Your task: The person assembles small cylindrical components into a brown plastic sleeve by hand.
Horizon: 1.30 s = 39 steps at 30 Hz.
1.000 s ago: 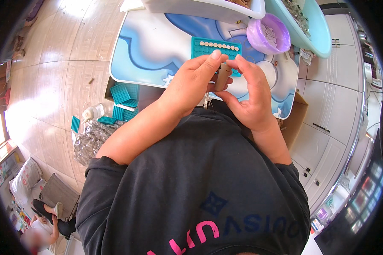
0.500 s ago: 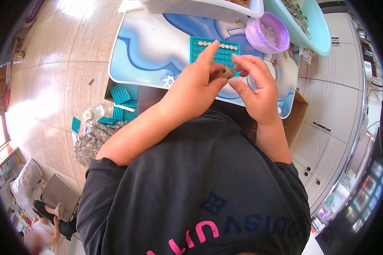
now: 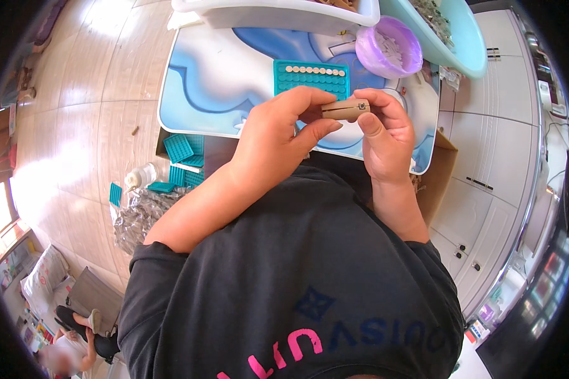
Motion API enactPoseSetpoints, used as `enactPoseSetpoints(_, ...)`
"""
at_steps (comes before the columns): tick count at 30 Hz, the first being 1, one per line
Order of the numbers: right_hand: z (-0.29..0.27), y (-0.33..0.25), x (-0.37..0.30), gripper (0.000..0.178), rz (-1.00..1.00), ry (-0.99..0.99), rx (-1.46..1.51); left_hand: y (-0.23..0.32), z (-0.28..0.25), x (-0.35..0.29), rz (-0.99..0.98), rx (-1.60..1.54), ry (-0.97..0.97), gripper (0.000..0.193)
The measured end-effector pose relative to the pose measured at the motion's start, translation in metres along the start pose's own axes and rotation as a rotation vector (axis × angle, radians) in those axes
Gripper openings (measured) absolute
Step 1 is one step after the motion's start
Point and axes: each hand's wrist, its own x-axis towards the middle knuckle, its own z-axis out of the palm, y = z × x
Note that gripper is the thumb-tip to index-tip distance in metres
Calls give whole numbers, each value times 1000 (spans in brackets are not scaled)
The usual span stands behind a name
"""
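I pinch the light, stiff tan block [image 3: 346,109] by its ends, left hand [image 3: 278,136] and right hand [image 3: 385,129] closed around it, above the table's [image 3: 196,95] near edge.

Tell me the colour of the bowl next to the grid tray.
Purple; the bowl shows in the head view, right of the teal tray.

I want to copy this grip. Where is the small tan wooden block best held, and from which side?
Grip the small tan wooden block by its two short ends, one from each side. It lies lengthwise between the left hand and right hand, leaving its middle and top face free.
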Motion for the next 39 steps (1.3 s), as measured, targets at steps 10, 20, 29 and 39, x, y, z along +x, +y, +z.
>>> enactPoseSetpoints(10,8,9,0,23,98,83,48,-10,11,1,-203,-266,36,15)
enactPoseSetpoints(20,-10,13,14,27,420,36,147,-11,-7,19,-545,-759,-204,34)
enactPoseSetpoints(29,-14,18,14,30,493,18,161,-5,-9,24,-427,-411,-157,28)
enactPoseSetpoints(39,-17,16,12,32,621,-22,335,-8,-11,17,-142,-161,-260,20)
